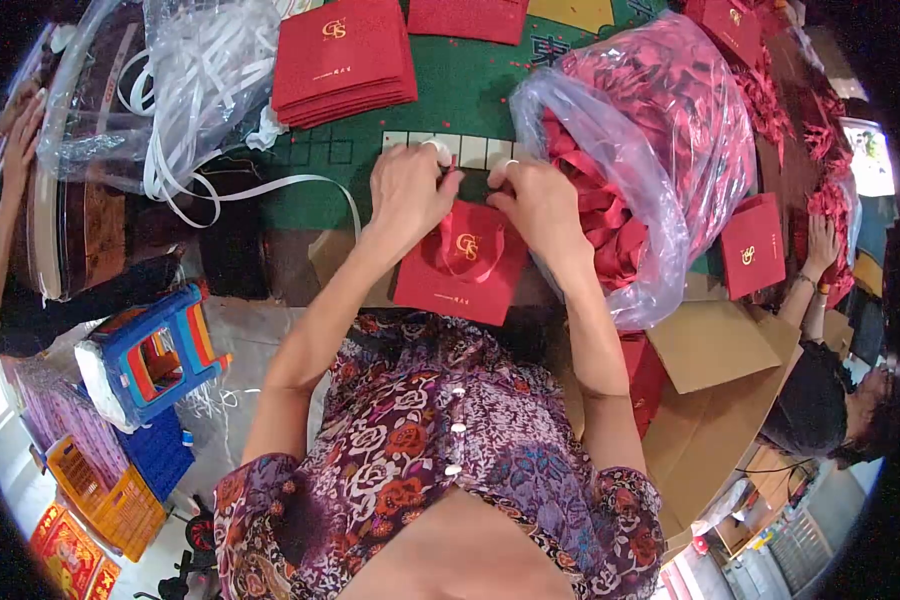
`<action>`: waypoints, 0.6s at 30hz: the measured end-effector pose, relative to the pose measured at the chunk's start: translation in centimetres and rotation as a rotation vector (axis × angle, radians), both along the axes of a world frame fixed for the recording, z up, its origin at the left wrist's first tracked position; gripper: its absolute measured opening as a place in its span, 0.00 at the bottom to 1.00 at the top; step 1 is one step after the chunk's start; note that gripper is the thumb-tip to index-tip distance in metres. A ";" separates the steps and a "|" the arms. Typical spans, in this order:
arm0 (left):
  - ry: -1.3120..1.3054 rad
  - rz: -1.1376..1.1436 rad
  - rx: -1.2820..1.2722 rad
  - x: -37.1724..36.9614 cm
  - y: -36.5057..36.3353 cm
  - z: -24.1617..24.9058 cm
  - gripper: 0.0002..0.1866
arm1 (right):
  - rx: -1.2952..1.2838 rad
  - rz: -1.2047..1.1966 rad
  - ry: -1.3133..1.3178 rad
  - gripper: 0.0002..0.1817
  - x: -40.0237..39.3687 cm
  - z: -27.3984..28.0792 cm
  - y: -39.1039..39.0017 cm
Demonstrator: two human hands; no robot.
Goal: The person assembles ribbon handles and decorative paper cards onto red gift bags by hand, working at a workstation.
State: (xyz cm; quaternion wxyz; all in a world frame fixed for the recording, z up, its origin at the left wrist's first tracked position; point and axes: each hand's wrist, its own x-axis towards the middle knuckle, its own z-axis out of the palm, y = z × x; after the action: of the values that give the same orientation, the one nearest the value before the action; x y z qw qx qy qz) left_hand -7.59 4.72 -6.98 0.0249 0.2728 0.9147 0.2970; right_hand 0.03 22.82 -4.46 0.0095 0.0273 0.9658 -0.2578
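A small red paper gift bag point(425, 283) with gold lettering lies at the table's near edge, in front of my body. Its red ribbon handle hangs in a loop over the front. At the bag's upper left edge my left hand point(407, 190) is closed, fingers curled, with a thin bit of red ribbon point(454, 161) at the fingertips. My right hand point(540, 207) is closed too, thumb and fingers pinched at the bag's upper right edge. White covers show on a finger of each hand. What lies right between the fingertips is partly hidden.
A clear plastic sack of red ribbons point(610, 225) stands close to my right hand. Stacked red bags point(345, 65) lie at the back left, beside a plastic bag of white ribbon point(205, 80). An open cardboard box point(715, 345) is at right. Other people's hands point(822, 245) work on both sides.
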 end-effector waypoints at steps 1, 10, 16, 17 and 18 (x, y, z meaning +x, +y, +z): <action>0.012 0.015 -0.002 -0.1 0.1 -0.2 0.10 | 0.029 0.008 0.048 0.11 0.1 -0.3 0.0; -0.652 0.035 0.592 0.6 0.4 0.4 0.08 | -0.822 -0.275 0.058 0.07 0.3 -0.6 -0.9; -0.916 -0.016 0.681 0.3 0.3 1.5 0.08 | -1.144 -0.279 -0.065 0.07 0.6 0.5 -0.3; -0.915 -0.019 0.681 0.1 0.1 1.5 0.08 | -1.152 -0.255 -0.075 0.07 0.7 0.6 -0.1; -0.960 -0.063 0.629 -0.3 0.0 1.4 0.08 | -1.151 -0.254 -0.073 0.07 0.7 0.7 0.0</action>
State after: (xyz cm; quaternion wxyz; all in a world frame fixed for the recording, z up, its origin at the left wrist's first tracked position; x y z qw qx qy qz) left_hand -7.89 4.68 -5.54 0.3640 0.1285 0.6600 0.6445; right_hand 0.70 22.79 -3.75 0.0250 0.1423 0.6587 -0.7384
